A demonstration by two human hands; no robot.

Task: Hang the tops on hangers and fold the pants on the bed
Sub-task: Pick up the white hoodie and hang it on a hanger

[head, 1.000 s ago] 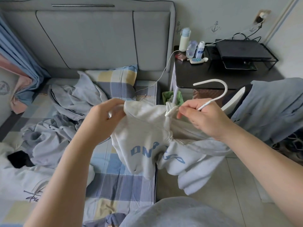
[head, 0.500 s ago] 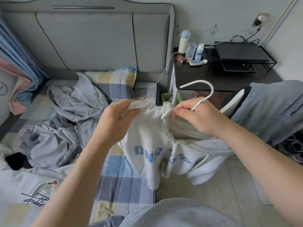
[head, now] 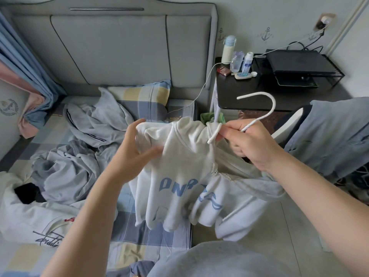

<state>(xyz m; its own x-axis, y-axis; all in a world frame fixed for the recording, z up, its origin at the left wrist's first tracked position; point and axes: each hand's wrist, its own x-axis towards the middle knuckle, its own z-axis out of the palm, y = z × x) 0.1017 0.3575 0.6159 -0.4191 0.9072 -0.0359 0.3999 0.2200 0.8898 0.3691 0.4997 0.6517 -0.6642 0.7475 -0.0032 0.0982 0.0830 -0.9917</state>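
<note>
Dangling over the checked bed (head: 127,226) edge, white hoodie (head: 185,156) gripped by left hand (head: 133,150), right hand (head: 251,144) pinching hanger (head: 274,105)

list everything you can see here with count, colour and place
white hoodie: 1, white with blue letters, held over the bed's edge
hanger: 1, white, at the hoodie's neck
grey clothes: heap, grey, on the bed
white top: 1, black script, bed's near left
pillow: 1, checked, by the headboard
bed: 1, checked sheet, left
side table: 1, black, right of bed
bottles: 3, white and clear, on the table
curtain: 1, blue and pink, far left
left hand: 1, holds hoodie's shoulder
right hand: 1, pinches hanger
</note>
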